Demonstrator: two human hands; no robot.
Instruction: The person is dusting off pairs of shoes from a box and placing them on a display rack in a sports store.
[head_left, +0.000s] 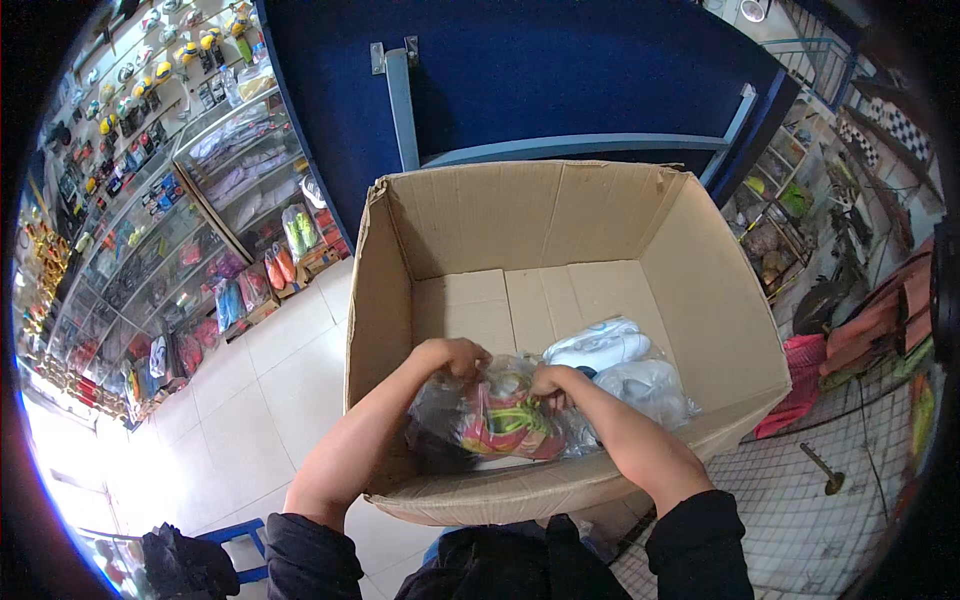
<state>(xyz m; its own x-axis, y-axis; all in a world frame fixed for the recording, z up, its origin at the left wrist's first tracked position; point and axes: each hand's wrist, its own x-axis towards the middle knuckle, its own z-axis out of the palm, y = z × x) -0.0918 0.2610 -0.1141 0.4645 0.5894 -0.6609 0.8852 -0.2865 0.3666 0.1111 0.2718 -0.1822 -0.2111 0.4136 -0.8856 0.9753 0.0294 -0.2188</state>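
Inside a large open cardboard box (532, 217), both of my hands are at a clear plastic bag (517, 364) of pink-red shoes (499, 431) with yellow-green laces. My left hand (459, 357) pinches the bag's upper left side with curled fingers. At its upper right side, my right hand (553, 382) grips the plastic, its fingertips partly hidden. Dark bagged shoes (435, 424) lie to the left, under my left forearm. White shoes (600, 343) in plastic rest beyond my right hand, and another bag with whitish contents (646, 390) lies near my right forearm.
A blue panel (562, 82) with a grey metal frame (570, 142) stands behind the box. To the left, glass display shelves (247, 157) hold goods, with bagged shoes (229, 304) along their foot. A blue stool (240, 547) is at lower left; wire mesh (795, 517) lies at right.
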